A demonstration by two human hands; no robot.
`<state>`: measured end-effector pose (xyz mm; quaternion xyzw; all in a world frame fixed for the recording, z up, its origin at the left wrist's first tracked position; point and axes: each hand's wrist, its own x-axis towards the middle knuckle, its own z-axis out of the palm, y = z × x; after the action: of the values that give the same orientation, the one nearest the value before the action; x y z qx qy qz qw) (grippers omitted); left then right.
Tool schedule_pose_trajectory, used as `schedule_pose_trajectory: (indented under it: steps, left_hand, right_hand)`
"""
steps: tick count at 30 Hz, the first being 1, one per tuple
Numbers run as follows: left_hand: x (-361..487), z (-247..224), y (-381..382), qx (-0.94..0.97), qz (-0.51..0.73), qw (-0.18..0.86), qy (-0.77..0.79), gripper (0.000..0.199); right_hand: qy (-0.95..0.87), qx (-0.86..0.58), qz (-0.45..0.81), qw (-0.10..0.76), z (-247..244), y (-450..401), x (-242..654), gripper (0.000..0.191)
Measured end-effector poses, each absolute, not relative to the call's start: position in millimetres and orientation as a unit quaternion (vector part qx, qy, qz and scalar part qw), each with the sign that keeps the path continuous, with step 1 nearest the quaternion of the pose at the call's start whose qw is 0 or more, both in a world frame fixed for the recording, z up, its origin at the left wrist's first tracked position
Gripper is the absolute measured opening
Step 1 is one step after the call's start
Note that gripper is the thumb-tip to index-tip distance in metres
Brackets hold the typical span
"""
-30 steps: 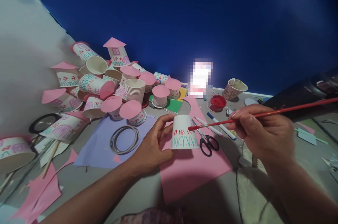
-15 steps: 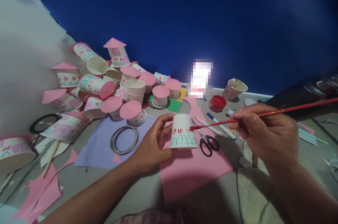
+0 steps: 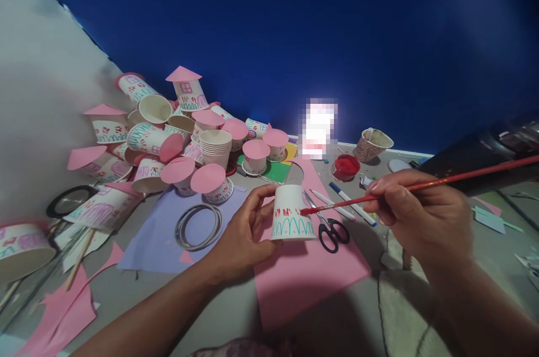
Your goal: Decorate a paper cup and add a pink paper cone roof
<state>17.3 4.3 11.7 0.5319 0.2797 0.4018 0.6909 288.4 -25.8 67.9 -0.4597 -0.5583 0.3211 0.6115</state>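
Upside down in my left hand (image 3: 250,228) is a white paper cup (image 3: 288,198), gripped at its left side by thumb and fingers. Teal loops run along its rim, with red dabs above them and a bit of purple at the right. Between thumb and fingers my right hand (image 3: 421,216) pinches a red paintbrush (image 3: 446,178). Its red-coated tip meets the cup's right side, level with the red dabs. Beneath the cup lies a pink paper sheet (image 3: 311,284), and black-handled scissors (image 3: 333,233) rest on it just right of the cup.
Decorated cups with pink paper roofs (image 3: 185,90) pile up at the left, around a stack of plain cups (image 3: 215,146). A grey tape ring (image 3: 197,227) lies on purple paper (image 3: 147,233). Behind my hands stand a red paint pot (image 3: 346,167), a patterned cup (image 3: 373,146) and markers (image 3: 352,204).
The brush tip has shifted slightly left and down across the cup, with my right hand moving a little the same way. My left hand keeps its hold on the cup.
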Motion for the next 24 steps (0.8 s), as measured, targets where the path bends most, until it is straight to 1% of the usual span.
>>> schedule_pose_trajectory:
  steps: [3, 9, 15, 20, 24]
  left_hand:
    - [16.7, 13.0, 3.9, 0.535, 0.397, 0.688, 0.289, 0.072]
    - [13.2, 7.3, 4.0, 0.542, 0.386, 0.687, 0.292, 0.081]
    - [13.8, 7.1, 3.8, 0.553, 0.387, 0.676, 0.295, 0.081]
    - [14.2, 7.6, 3.8, 0.549, 0.381, 0.683, 0.294, 0.08]
    - [13.7, 5.4, 3.9, 0.553, 0.389, 0.675, 0.294, 0.081]
  right_hand:
    - [-0.56, -0.452, 0.337, 0.607, 66.3, -25.1, 286.9, 0.013]
    - [-0.56, -0.443, 0.321, 0.622, 64.5, -23.9, 286.4, 0.014]
    - [-0.554, -0.443, 0.332, 0.622, 65.4, -25.0, 284.5, 0.014]
    - [-0.578, -0.45, 0.325, 0.598, 65.8, -24.3, 284.3, 0.013]
    - [-0.572, -0.448, 0.315, 0.611, 66.3, -24.1, 287.8, 0.013]
